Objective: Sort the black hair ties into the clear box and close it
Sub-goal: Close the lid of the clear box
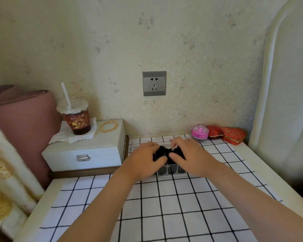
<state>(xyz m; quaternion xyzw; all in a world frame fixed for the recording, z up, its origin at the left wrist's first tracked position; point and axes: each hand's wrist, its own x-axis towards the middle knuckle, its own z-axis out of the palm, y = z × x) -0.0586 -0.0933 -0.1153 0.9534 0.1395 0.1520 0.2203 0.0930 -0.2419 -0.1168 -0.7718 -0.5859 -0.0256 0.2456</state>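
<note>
A clear plastic box (171,172) stands on the checked cloth near the wall, its front wall showing below my hands. A bunch of black hair ties (166,152) sits at the top of the box, bulging above its rim. My left hand (143,158) grips the left side of the bunch, thumb in front and fingers curled over the back. From the other side, my right hand (188,154) holds the bunch the same way. A clear edge (132,145) shows behind the left hand; whether it is the lid I cannot tell.
A white jewellery case (87,151) stands to the left with an iced drink cup (76,119) and a gold bangle (108,126) on top. A pink round box (199,132) and two red boxes (233,134) line the wall at right. The checked cloth (164,206) spreads towards me.
</note>
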